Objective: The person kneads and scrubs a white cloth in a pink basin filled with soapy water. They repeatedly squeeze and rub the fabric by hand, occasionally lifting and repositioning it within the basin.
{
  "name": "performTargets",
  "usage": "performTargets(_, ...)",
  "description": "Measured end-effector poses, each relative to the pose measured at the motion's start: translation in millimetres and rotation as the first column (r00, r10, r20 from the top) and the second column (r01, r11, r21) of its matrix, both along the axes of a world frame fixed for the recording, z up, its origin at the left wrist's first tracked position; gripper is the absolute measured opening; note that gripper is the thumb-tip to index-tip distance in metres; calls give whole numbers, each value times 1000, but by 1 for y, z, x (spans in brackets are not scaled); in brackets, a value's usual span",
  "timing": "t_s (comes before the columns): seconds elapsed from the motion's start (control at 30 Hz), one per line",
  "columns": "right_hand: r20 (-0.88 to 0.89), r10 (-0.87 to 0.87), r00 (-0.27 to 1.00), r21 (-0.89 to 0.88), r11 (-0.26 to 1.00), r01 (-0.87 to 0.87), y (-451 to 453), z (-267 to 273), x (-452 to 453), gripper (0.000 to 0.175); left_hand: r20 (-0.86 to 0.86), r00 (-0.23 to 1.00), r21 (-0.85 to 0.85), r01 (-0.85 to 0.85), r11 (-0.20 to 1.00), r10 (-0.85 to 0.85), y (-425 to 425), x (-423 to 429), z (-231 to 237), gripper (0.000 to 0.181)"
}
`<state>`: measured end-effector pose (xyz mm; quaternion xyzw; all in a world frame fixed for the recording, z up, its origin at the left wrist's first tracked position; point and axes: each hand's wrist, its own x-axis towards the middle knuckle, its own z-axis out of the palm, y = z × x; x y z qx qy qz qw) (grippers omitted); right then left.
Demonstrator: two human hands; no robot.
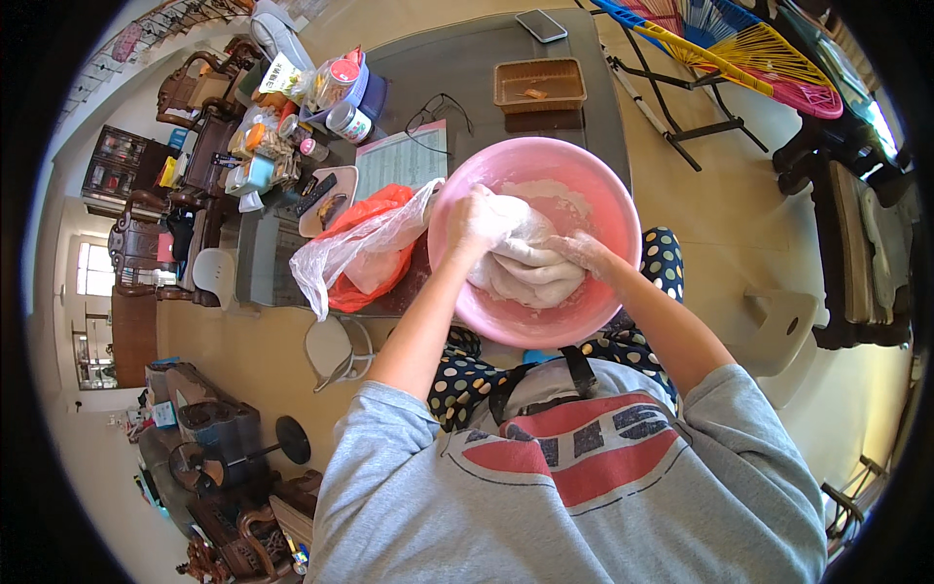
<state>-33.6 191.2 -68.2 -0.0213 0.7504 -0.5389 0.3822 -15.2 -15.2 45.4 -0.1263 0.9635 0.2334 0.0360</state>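
Note:
A large pink plastic basin (536, 325) rests partly over the near edge of the table and above my lap. Inside it lies a big lump of white dough (536, 274), folded and creased, with loose flour (551, 193) along the basin's far inner wall. My left hand (481, 219) grips the dough's upper left part, its fingers curled into it. On the right side, my right hand (580, 250) holds the folded edge of the dough, fingertips partly hidden in the fold. Both hands are dusted with flour.
Against the basin's left side lies a red and clear plastic bag (372, 255). Beyond are eyeglasses (438, 120), a printed sheet (401, 157), a brown plastic tray (540, 84) and a smartphone (541, 25). A small tray with a remote control (316, 193) and several jars stand left.

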Motion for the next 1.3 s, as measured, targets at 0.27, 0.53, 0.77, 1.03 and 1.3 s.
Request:
performTargets(0.27,-442,259,859,527,850,14,-1,63,-7,37,-339,922,-31,185,982,-185,49,55,-33,38)
performTargets(0.53,-780,299,550,266,954,-141,-60,34,-22,30,-253,958,98,166,981,-137,47,66,-33,13)
performTargets(0.77,-759,562,329,602,798,26,-77,45,40,55,-271,865,579,-203,789,422,47,24,-64,39)
performTargets(1.03,-815,545,195,549,835,-42,-64,26,34,59,-508,827,251,-125,960,240,66,38,-82,36)
performTargets(1.3,-932,155,328,217,963,161,-83,-38,-4,34,-491,864,119,-54,991,106,37,-8,-106,38)
